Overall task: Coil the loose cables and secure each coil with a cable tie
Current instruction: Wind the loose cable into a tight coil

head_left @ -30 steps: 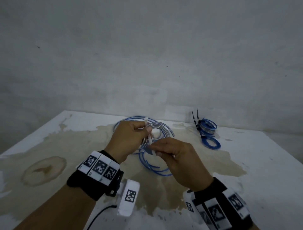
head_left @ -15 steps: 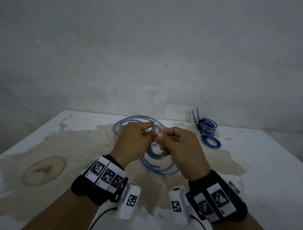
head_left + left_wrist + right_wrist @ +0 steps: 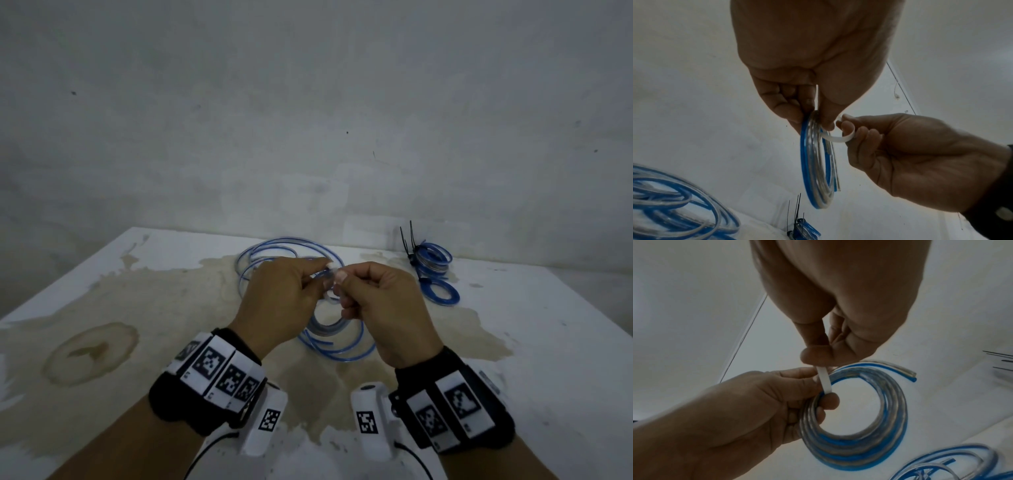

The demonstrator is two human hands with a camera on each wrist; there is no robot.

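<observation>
My left hand (image 3: 281,301) has its fingers curled round the top of the small coil (image 3: 855,431) of blue-and-clear cable, thumb on one side and fingertips on the other, so the ring hangs below the pinch above the table (image 3: 548,342), standing roughly on edge. My right hand (image 3: 380,308) is pinching the white cable tie (image 3: 838,138) between thumb and forefinger; the two hands meet almost knuckle to knuckle at the coil's top. From the left wrist view the tie curves out from the bundle just under my left thumb and arcs over to the right fingers, so it lies across the strands, its long axis at right angles to the way the cable runs at that point. The right hand is the nearer one to the tie's free end, and I judge the coming move is its job: bring the tail round and feed it into the head, which I cannot see from any view. The left only has to keep the strands bunched. One cut end (image 3: 908,374) of the cable sticks out past the ring and could spring loose. Further out, a loose cable (image 3: 284,250) lies in wide loops on the table behind my hands, and off to the right sit finished coils (image 3: 433,263) with black ties (image 3: 407,240) standing up.
</observation>
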